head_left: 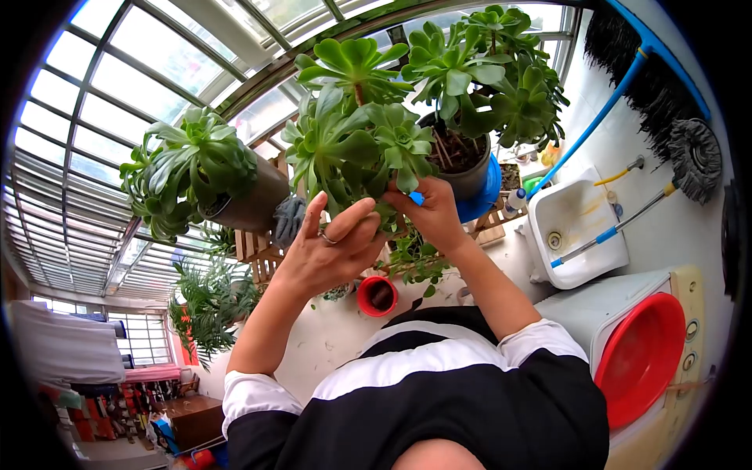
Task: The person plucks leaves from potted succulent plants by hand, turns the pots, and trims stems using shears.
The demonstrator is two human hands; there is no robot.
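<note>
We find a bushy potted plant (192, 168) at left. At centre, the left hand (333, 243), one finger raised, and the right hand (429, 210), fingertips bunched, work beneath a green plant (337, 145); we cannot tell whether either pinches it. Farther right stands a white sink (568, 207).

I can't tell what the right hand (431, 211) pinches, because its fingertips are lost among the leaves of the middle succulent (333, 149). The left hand (333, 243) has its palm turned away, so that side is hidden. The succulent's pot is hidden too. The picture's edges cut off the black shirt (376, 415) and the washing machine (619, 450). The faraway things (117, 411) are too small to name.
</note>
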